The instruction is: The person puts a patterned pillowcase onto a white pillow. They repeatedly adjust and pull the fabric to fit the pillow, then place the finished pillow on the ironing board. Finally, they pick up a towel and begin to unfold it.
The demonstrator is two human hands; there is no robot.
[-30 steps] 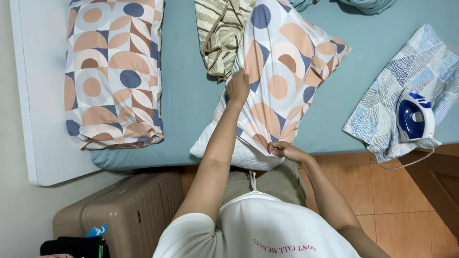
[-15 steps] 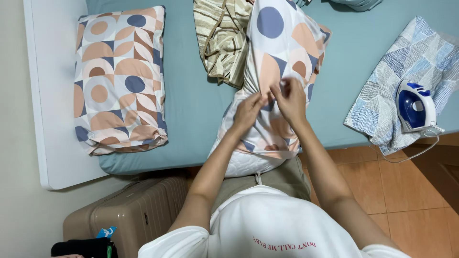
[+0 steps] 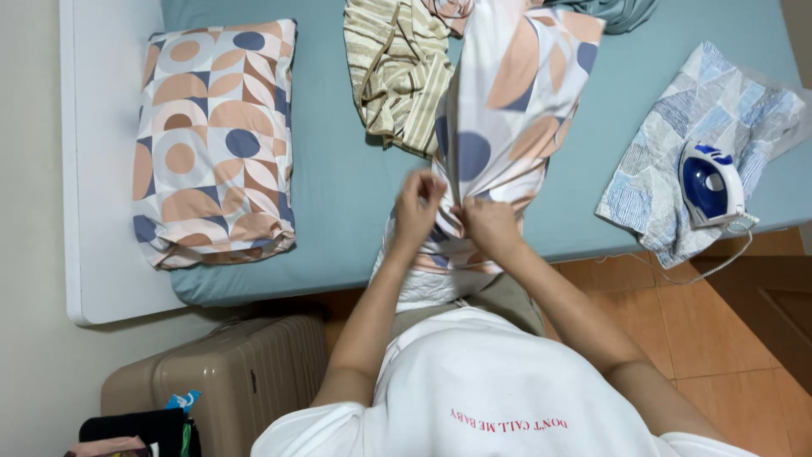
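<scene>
Hands (image 3: 452,216) gripping patterned pillowcase (image 3: 516,101)

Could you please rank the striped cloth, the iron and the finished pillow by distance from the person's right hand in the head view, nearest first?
From the right hand:
1. Striped cloth, just up and left on the bed.
2. Iron, off to the right on a blue patterned cloth.
3. Finished pillow, far left on the bed.

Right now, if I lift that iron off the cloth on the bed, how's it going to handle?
The iron looks rigid and probably heavy for its size, so it should lift as one solid piece. Its cord trails over the bed edge and may drag. The patterned cloth beneath looks floppy and could shift with it.
</scene>
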